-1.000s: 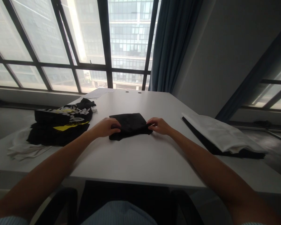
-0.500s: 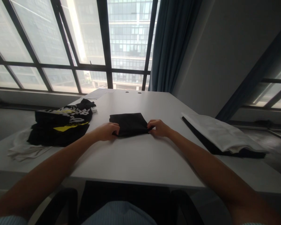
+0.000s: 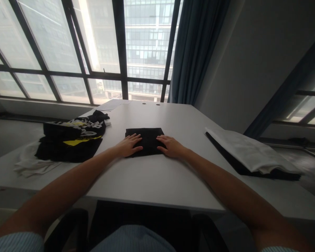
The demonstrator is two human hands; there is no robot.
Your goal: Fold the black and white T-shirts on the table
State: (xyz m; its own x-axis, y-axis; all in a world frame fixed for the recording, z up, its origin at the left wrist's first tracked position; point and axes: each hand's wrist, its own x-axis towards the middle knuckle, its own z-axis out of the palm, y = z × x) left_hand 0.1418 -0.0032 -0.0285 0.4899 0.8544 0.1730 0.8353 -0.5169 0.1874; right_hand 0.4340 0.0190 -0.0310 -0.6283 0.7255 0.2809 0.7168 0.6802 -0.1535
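Note:
A folded black cloth (image 3: 149,140), probably a garment, lies flat as a neat rectangle on the white table (image 3: 152,182). My left hand (image 3: 128,145) rests palm down on its left side, fingers spread. On its right edge lies my right hand (image 3: 170,145), also flat with the fingers apart. Neither hand grips the fabric. The cloth's far edge and middle show between the hands; its near corners are partly covered.
To the left sits a rumpled pile of black clothes (image 3: 70,148) with white and yellow print, over a white cloth (image 3: 33,159). On the right lies a folded white cloth (image 3: 252,148) on top of a black one (image 3: 233,162). Papers (image 3: 111,105) lie at the far left corner.
Both hands have let go of the near corners they were pinching and now press flat on the cloth. The near edge lies flatter and squarer.

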